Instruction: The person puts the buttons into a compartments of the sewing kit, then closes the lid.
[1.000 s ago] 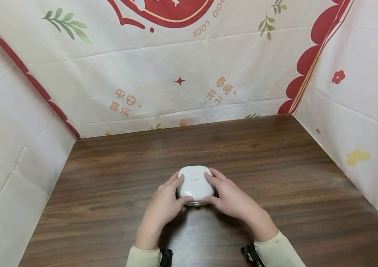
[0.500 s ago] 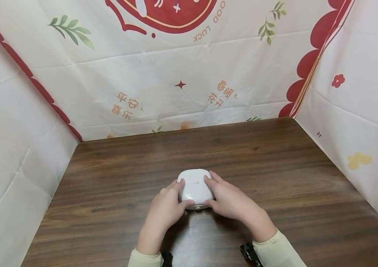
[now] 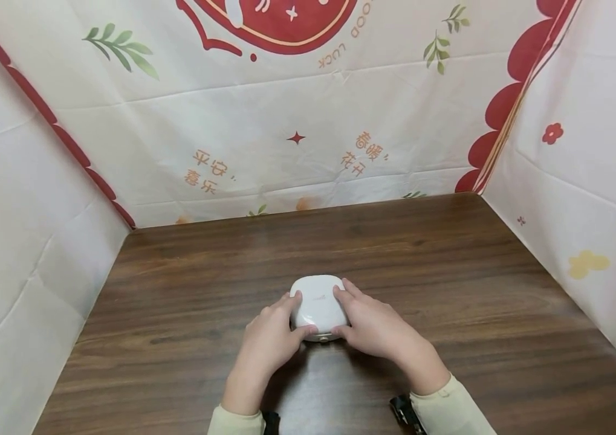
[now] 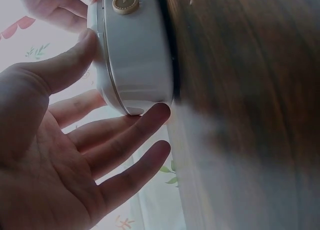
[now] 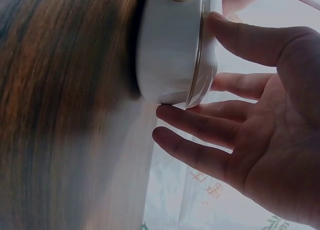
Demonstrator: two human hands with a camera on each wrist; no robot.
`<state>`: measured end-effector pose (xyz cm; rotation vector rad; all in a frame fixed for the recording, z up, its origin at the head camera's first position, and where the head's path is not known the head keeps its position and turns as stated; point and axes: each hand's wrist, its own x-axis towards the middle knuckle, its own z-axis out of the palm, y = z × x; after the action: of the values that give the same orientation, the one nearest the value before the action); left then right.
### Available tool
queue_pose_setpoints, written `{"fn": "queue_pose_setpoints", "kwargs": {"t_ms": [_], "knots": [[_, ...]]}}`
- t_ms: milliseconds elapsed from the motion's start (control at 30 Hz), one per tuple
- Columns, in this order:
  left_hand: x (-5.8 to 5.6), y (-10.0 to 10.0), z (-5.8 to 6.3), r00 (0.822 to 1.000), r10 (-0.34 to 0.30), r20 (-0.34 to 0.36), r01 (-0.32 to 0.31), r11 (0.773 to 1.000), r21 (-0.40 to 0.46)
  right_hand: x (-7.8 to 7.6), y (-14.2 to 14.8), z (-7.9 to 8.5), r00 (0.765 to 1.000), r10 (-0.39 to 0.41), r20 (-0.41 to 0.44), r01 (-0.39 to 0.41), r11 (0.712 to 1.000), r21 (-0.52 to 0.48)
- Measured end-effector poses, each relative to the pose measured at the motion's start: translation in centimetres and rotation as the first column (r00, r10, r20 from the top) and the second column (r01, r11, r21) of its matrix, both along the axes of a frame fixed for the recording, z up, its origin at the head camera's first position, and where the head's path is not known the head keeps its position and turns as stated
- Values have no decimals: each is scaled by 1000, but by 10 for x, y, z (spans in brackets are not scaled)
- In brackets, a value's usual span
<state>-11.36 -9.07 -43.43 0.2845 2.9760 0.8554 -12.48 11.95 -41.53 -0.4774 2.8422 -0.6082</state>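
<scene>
A glossy white case (image 3: 318, 305) with rounded corners rests on the brown table, small faint lettering on its lid. The wrist views show a gold seam and a round gold button (image 4: 125, 3) on its front side. My left hand (image 3: 271, 338) holds its left side, thumb at the front edge of the lid and index fingertip on top. My right hand (image 3: 375, 323) mirrors this on the right side. In the wrist views the other fingers reach along the case's sides, and the lid looks closed down on the base.
The wood-grain table (image 3: 177, 290) extends around the case. A white printed cloth (image 3: 264, 109) stands as a wall along the table's back edge, with more white cloth (image 3: 585, 181) at both sides. Dark straps (image 3: 407, 413) sit at the wrists by the sleeves.
The head view has shifted slightly, so the table and case appear a little lower. Both hands keep the same hold on the case, and the case stays closed.
</scene>
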Motion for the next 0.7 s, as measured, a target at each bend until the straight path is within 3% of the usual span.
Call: {"fn": "queue_pose_setpoints", "kwargs": {"t_ms": [200, 367, 467, 567, 700], "knots": [[-1, -6, 1, 1000, 7, 4, -7, 1000, -19, -2, -4, -1, 1000, 3, 10, -3, 1000, -24], [-2, -13, 5, 998, -38, 47, 40, 998, -42, -1, 6, 2, 998, 24, 62, -18, 996, -92], [-5, -19, 11, 998, -47, 45, 49, 997, -61, -2, 19, 8, 999, 19, 38, -14, 992, -122], [-10, -28, 19, 1000, -2, -6, 2, 996, -89, -4, 33, 15, 998, -46, -46, 41, 994, -98], [-16, -40, 28, 994, 80, -73, -88, 989, -120, -9, 48, 16, 978, -178, -111, 175, 984, -43]]}}
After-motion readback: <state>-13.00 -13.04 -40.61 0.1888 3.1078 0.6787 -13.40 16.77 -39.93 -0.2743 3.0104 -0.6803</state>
